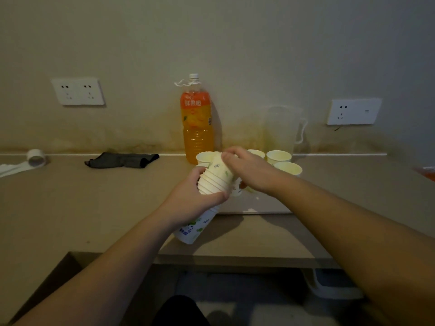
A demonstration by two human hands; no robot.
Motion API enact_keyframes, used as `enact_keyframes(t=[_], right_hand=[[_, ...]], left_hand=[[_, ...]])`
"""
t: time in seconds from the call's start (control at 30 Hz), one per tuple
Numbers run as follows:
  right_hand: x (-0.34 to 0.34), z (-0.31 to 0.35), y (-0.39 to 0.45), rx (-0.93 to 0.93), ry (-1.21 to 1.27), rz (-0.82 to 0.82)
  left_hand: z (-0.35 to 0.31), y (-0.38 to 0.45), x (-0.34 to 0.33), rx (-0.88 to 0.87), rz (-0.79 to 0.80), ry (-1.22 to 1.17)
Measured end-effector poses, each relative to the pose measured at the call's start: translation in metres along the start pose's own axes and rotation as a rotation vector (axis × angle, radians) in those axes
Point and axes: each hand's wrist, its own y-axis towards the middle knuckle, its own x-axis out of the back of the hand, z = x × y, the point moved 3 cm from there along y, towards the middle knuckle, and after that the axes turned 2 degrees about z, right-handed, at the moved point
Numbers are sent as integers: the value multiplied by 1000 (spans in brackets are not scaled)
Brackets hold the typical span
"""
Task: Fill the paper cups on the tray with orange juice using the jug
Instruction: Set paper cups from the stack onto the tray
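Left hand (200, 196) grips the cup stack (211, 184); right hand (247, 169) pinches its top cup. Risk: top cup sticks, stack jerks, toppling cups beyond the hands. Count: four visible paper cups (279, 157) on tray (270, 208); one juice bottle (197, 121), one empty jug (283, 128) behind.

Orange juice bottle (197, 118) at upper centre of frame, label reading 鲜果橙 in white, blue print on stack of paper cups (200, 222) illegible

empty cream paper cups (279, 156) stand upright on the tray (254, 205); clear jug (283, 127), empty, at their twelve o'clock.
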Motion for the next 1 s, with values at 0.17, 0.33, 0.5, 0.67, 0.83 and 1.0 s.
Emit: enact_keyframes(t=[0.17,0.33,0.5,0.67,0.83,1.0], right_hand=[[18,0,6,-38,5,-170],[-18,-7,8,-34,-219,-123],[-49,-9,15,-3,-326,-92],[-56,-10,20,-8,-326,-106],[-59,-9,20,-14,-344,-87],[-60,-4,19,-9,-380,-76]], left_hand=[[21,-15,25,43,-65,41],[40,-23,48,94,-180,-46],[45,-26,54,73,-271,-166],[51,-29,53,29,-350,-218],[51,-24,53,-13,-420,-243],[52,-10,56,-40,-506,-201]])
